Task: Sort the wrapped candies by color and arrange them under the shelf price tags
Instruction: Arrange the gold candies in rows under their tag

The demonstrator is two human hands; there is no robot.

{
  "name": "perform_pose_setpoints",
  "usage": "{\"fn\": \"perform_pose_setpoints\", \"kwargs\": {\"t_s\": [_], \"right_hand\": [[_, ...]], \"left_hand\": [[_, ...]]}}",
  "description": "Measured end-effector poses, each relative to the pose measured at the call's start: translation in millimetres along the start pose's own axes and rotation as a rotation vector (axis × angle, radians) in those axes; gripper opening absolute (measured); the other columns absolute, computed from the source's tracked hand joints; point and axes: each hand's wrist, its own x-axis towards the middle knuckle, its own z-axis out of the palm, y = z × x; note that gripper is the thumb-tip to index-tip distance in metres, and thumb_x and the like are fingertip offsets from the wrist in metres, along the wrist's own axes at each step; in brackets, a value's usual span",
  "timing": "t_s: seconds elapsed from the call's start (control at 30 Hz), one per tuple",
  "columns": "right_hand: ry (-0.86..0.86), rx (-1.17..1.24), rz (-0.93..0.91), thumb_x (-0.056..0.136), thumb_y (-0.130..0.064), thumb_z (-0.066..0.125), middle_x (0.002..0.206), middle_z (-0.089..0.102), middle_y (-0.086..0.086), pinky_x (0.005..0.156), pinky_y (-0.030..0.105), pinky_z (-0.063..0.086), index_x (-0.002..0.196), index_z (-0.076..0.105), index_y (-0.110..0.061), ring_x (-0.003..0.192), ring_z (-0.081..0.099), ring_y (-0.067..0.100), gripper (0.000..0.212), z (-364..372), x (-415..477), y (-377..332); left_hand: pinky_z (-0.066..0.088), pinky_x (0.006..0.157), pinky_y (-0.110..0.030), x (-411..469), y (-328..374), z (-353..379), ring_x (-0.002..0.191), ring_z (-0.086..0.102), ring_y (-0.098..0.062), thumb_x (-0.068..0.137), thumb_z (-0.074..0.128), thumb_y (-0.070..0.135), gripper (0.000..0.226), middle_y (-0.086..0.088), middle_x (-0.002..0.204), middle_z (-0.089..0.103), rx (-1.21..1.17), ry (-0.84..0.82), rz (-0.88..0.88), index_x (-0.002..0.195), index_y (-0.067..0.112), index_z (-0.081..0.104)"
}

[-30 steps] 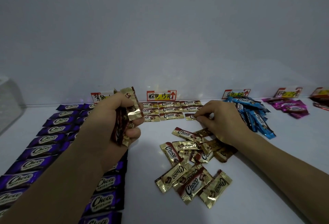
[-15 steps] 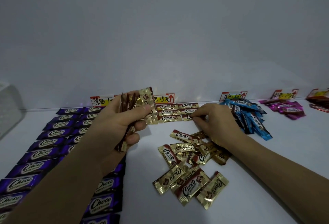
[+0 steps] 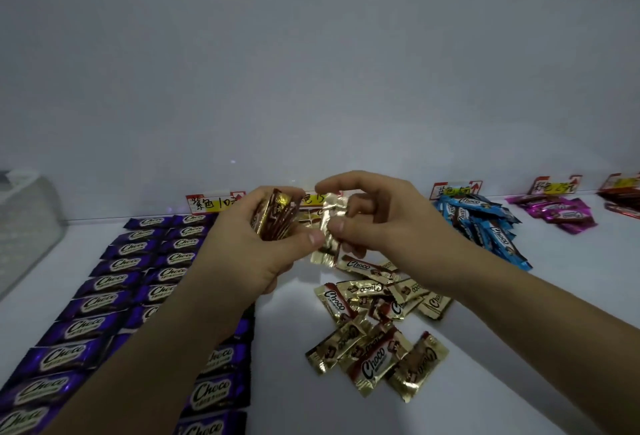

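The stack (image 3: pixel 275 215) clamped in the left hand (image 3: pixel 256 254) could be spilled toward 6 o'clock if tugged by the candy (image 3: pixel 330 227) pinched in the right hand (image 3: pixel 384 223).

The scene is taken by one wide-angle camera worn on the head, pointed forward and down across the white shelf (image 3: pixel 519 348) toward the back wall (image 3: pixel 311 88). The left hand (image 3: pixel 249 254) and right hand (image 3: pixel 384 223) are framed close, mid-picture.
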Motion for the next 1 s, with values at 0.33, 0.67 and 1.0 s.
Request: {"fn": "perform_pose_setpoints", "kwargs": {"t_s": [0.33,0.67,1.0], "right_hand": [[-0.055,-0.712,-0.205,0.082,-0.009,0.073,0.084,0.07,-0.014,0.072,0.017,0.051,0.084,0.071,-0.025,0.081,0.064,0.001,0.016,23,28,38],[-0.094,-0.893,-0.28,0.089,-0.035,0.073,0.1,0.072,-0.016,0.077,0.026,0.053,0.104,0.077,-0.03,0.087,0.062,0.003,0.016,31,32,55],[-0.01,-1.017,-0.33,0.091,-0.028,0.067,0.092,0.069,-0.011,0.069,0.036,0.055,0.092,0.078,-0.027,0.085,0.063,0.012,0.01,47,40,75]], "left_hand": [[0.025,0.036,-0.012,25,18,-50,0.051,0.041,-0.006,0.088,0.05,0.002,0.01,-0.003,0.079,0.056,-0.691,0.059,-0.426,0.095,0.008,0.054],[0.026,0.03,-0.01,22,14,-78,0.042,0.043,-0.002,0.084,0.05,0.011,0.028,0.001,0.084,0.063,-0.872,0.065,-0.323,0.112,0.012,0.048],[0.034,0.034,-0.009,17,15,-67,0.051,0.054,-0.003,0.101,0.047,0.018,0.021,-0.003,0.095,0.075,-0.787,0.137,-0.312,0.119,0.009,0.054]]}}
